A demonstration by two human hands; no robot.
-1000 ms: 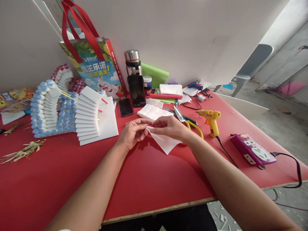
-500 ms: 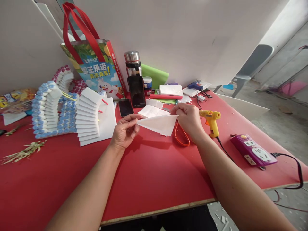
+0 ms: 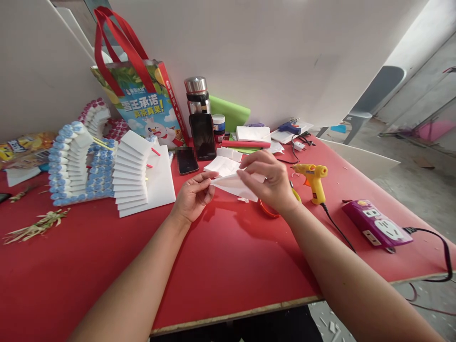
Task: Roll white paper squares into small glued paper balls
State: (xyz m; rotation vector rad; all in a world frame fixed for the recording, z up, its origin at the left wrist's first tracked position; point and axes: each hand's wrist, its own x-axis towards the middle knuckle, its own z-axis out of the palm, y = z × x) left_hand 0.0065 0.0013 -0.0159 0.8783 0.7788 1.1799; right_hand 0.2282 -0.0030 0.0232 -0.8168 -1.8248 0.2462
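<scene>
A white folded paper piece [image 3: 233, 184] hangs just above the red table [image 3: 221, 256], held by both my hands. My left hand [image 3: 192, 195] pinches its left tip with thumb and fingers. My right hand [image 3: 270, 183] is closed over its right part, fingers curled on top. Under my right hand lie scissors with an orange handle [image 3: 266, 209]. A stack of white paper squares [image 3: 223, 165] lies just behind the held piece.
A yellow glue gun [image 3: 313, 178] stands to the right, its cord running to a purple power strip [image 3: 377, 224]. At left stand white foam steps [image 3: 133, 171] and blue-capped pieces [image 3: 71, 164]. Behind are a phone [image 3: 186, 159], a flask [image 3: 197, 95] and a printed bag [image 3: 146, 107].
The paper was lifted off the table and pulled out between both hands; my right hand then slid back along it toward the left, closing over its right part.
</scene>
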